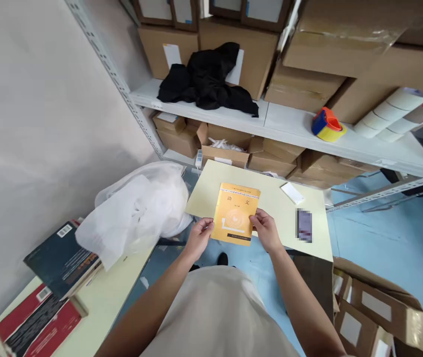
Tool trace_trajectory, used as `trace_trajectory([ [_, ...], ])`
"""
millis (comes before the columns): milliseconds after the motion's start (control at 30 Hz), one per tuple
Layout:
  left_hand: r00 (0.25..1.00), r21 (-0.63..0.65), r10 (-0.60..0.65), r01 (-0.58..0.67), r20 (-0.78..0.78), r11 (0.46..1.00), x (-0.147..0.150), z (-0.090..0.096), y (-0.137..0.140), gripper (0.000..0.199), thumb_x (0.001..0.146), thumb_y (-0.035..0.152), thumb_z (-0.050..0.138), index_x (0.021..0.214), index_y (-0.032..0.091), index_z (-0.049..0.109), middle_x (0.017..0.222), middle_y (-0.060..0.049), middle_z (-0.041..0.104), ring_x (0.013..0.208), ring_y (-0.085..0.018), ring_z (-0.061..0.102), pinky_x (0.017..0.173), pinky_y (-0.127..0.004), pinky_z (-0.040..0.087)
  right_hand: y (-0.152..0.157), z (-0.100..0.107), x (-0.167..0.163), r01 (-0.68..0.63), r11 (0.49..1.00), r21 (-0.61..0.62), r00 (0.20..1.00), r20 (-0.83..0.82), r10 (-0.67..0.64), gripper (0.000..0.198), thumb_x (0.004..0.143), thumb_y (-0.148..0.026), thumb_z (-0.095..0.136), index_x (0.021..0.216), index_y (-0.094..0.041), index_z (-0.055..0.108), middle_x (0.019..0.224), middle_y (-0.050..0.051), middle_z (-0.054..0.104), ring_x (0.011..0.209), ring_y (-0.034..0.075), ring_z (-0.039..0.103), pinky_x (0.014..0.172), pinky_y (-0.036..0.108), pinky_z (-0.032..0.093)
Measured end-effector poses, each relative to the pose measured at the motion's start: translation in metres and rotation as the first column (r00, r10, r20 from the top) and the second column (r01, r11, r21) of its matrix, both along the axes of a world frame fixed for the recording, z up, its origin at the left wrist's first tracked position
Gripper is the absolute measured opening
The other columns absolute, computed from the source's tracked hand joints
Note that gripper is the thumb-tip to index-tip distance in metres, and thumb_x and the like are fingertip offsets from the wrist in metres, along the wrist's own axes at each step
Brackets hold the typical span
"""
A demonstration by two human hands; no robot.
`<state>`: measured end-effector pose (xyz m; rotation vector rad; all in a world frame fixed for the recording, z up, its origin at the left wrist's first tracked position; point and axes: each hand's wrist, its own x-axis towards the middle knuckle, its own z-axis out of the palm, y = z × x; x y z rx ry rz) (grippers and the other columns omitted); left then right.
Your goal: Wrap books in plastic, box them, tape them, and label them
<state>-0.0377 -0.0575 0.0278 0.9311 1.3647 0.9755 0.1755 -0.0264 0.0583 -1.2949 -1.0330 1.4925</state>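
Observation:
A thin yellow-orange book (235,210) with Chinese characters and a white circular drawing on its cover is held up in front of me. My left hand (199,237) pinches its lower left edge. On the opposite edge, my right hand (265,229) grips it between thumb and fingers. The book hangs over the near part of a pale yellow table (211,181). To the right on that table lie a small white box (292,193) and a pixelated dark, phone-shaped object (304,225).
White plastic bags (140,201) and stacked books (62,258) occupy the left table. Metal shelving (281,124) behind carries cardboard boxes, black cloth (211,77), a tape dispenser (328,125) and white rolls (392,111). A large carton (386,287) of smaller boxes stands at the lower right.

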Motion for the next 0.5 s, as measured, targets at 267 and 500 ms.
trace_trajectory([
  [267, 0.984, -0.019, -0.176, 0.176, 0.017, 0.984, 0.012, -0.005, 0.035, 0.040, 0.073, 0.050, 0.064, 0.094, 0.016, 0.064, 0.088, -0.007, 0.069, 0.077, -0.017, 0.065, 0.069, -0.028, 0.052, 0.022, -0.014, 0.023, 0.156, 0.988, -0.003, 0.987, 0.030, -0.156, 0.046, 0.073, -0.054, 0.064, 0.104, -0.020, 0.062, 0.089, 0.006, 0.073, 0.078, 0.021, 0.068, 0.060, 0.030, 0.054],
  [500, 0.960, 0.079, -0.278, 0.280, -0.043, 0.957, 0.006, -0.025, 0.090, 0.024, 0.074, 0.040, 0.065, 0.079, 0.016, 0.065, 0.078, -0.004, 0.069, 0.070, -0.014, 0.062, 0.067, -0.026, 0.049, 0.058, -0.014, 0.026, 0.276, 0.960, 0.057, 0.960, 0.027, -0.277, 0.038, 0.071, -0.049, 0.071, 0.097, -0.021, 0.067, 0.091, 0.006, 0.073, 0.079, 0.020, 0.067, 0.068, 0.032, 0.054],
])
